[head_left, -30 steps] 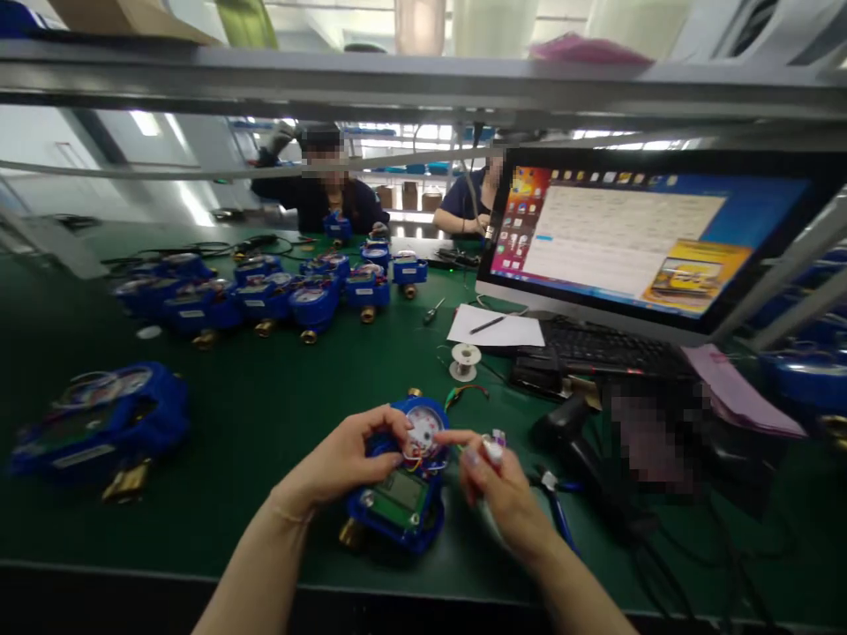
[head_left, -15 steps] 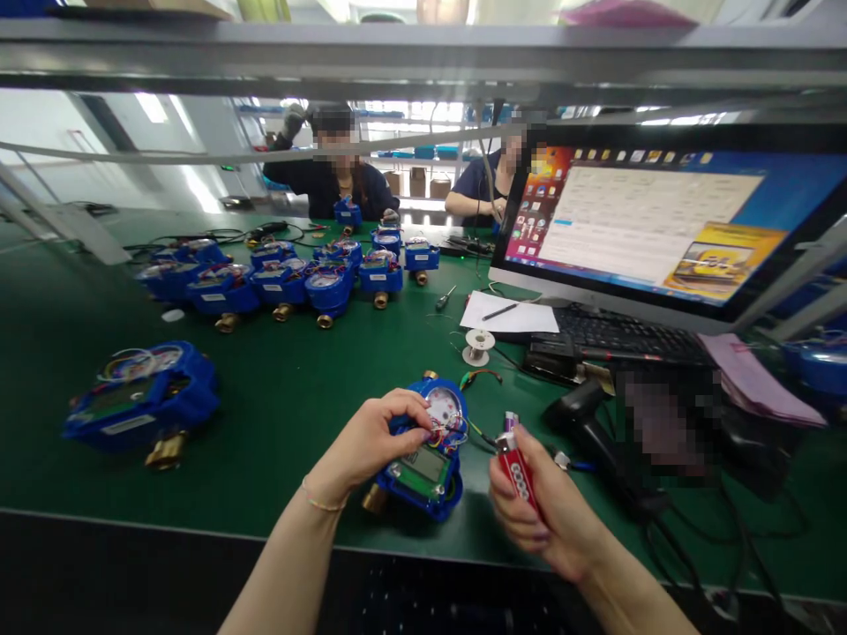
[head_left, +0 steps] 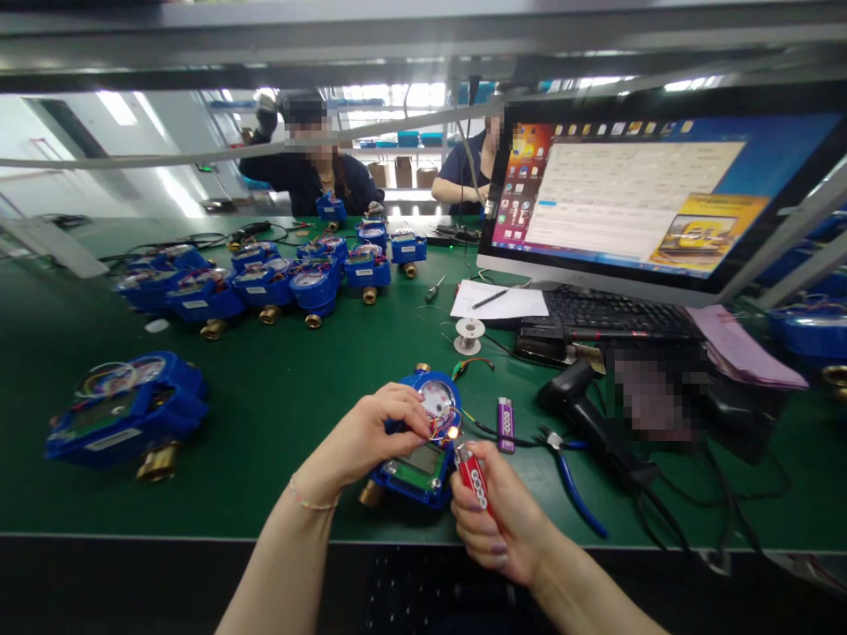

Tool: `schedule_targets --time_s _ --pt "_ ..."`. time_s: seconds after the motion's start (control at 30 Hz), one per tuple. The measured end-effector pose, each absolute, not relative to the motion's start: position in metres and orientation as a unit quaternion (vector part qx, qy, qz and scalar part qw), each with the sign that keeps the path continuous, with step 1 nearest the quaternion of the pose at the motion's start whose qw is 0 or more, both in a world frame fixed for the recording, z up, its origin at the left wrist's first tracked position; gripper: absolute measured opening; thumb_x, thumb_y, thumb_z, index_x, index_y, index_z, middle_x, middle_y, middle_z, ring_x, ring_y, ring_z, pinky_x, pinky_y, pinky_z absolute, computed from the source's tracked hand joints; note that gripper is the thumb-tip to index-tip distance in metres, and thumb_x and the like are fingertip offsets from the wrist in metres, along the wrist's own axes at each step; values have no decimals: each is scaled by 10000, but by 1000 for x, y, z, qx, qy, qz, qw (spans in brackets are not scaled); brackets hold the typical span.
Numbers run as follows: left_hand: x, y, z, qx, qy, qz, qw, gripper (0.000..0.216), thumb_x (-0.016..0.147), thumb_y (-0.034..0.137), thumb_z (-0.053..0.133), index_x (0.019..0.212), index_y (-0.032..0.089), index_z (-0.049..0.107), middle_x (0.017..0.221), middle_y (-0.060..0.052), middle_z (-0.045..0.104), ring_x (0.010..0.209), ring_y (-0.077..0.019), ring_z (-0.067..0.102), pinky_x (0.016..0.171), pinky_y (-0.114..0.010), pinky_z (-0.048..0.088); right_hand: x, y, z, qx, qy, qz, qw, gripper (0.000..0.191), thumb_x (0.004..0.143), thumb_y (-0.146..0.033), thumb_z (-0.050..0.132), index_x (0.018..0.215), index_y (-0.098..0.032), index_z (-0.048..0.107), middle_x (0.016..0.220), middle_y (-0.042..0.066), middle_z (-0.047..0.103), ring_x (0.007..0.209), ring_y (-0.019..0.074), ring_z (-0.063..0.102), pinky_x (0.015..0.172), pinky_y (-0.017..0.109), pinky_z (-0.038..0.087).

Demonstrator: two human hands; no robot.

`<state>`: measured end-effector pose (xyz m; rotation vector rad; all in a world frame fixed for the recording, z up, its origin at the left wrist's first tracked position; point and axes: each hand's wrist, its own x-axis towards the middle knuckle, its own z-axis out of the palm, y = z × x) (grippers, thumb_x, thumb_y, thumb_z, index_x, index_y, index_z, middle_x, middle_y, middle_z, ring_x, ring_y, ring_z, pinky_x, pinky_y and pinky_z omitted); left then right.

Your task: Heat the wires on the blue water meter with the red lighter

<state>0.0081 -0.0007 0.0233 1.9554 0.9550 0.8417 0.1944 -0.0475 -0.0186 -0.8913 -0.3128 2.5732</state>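
A blue water meter with a white dial and a green display lies on the green bench near its front edge. My left hand is closed on the coloured wires at the meter's top. My right hand grips a red lighter upright, its small flame lit right at those wires. A purple lighter lies on the mat just right of the meter.
Blue-handled pliers, a black scanner, keyboard and monitor are to the right. Several blue meters stand at the back left, one meter lies at the left. A wire spool and paper sit mid-bench. Two people sit opposite.
My right hand brought the red lighter from the right up to the meter's wires and lit it. The purple lighter now lies uncovered on the mat. My left hand kept its hold.
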Motion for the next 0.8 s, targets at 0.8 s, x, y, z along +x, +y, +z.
schedule_targets --time_s 0.8 --pt "15 -5 35 794 421 254 358 169 675 59 675 647 225 670 800 10 608 934 -162 501 882 -315 363 185 -50 -19 -323 -117 917 203 688 842 -506 5 362 -183 377 265 -28 264 180 76 225 197 171 171"
